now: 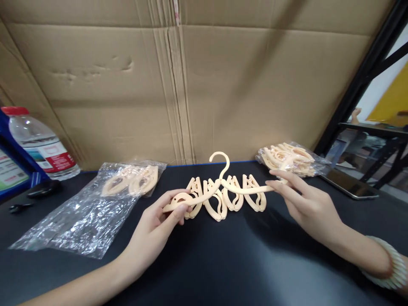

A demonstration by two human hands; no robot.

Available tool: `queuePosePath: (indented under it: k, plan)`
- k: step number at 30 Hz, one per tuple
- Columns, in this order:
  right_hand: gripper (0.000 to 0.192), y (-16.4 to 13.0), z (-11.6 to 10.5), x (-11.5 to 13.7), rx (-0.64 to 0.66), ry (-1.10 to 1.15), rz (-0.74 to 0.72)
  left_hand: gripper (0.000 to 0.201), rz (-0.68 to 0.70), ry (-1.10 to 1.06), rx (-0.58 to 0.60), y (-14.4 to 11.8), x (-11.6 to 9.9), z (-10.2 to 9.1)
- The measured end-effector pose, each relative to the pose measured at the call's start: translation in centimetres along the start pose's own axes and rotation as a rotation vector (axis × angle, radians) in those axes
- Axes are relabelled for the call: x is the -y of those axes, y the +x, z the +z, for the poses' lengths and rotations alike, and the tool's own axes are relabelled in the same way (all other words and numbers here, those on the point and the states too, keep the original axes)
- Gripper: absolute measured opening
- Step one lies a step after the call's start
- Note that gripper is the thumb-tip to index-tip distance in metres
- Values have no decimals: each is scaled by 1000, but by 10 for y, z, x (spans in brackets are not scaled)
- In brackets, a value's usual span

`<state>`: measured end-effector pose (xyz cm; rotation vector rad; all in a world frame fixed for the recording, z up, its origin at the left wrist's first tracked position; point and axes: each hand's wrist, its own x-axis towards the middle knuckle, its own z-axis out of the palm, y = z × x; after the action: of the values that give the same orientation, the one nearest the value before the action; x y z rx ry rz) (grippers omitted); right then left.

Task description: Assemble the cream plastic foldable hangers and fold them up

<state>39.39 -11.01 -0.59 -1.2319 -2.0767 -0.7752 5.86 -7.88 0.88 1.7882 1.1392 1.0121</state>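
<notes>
A cream plastic hanger point(219, 191) with a row of hanging clips sits at the centre of the view, held level just above the black bench point(223, 263), its hook point(221, 163) pointing toward twelve o'clock. The left hand point(156, 227) comes in from seven o'clock and has its grip closed on the hanger's left end, thumb on top and fingers curled under the rounded tip. The right hand point(306, 204) comes in from four o'clock; its grip is narrow, with the fingertips pinching the hanger's right end, the fingers nearly straight. A pale beaded bracelet point(390, 263) rings the right wrist.

At two o'clock from the hanger, just beyond the right fingertips, lies a clear bag of the same cream parts point(291, 159). At nine o'clock lies a second clear bag point(86, 212), crumpled and mostly flat, with a few cream pieces point(130, 180) in its far end.

Further out at ten o'clock stands a water bottle point(40, 144) with a red cap, beside a blue box edge point(12, 161). Small dark objects point(43, 189) rest on the bench below it; what they are cannot be told. A phone or tablet point(349, 185) lies flat at three o'clock. A wall of brown cardboard point(191, 85) stands behind the bench, and a black metal frame point(363, 72) rises at the right.
</notes>
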Motion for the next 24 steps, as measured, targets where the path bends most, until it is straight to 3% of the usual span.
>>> queuePosePath:
  k: [4,7,15,18,24]
  plan:
    - [44,6,0,8,-16,321,52,27,3,-26,41,2,-1,0]
    - [43,9,0,13,16,553,235,22,32,-49,71,2,-4,1]
    - [25,11,-6,7,86,843,503,25,38,-86,-18,-2,-5,3]
    - [22,14,-9,9,122,1060,586,22,42,-120,-28,-1,-5,4]
    - [28,21,-9,20,53,1372,763,25,-59,-195,-43,-1,-9,11]
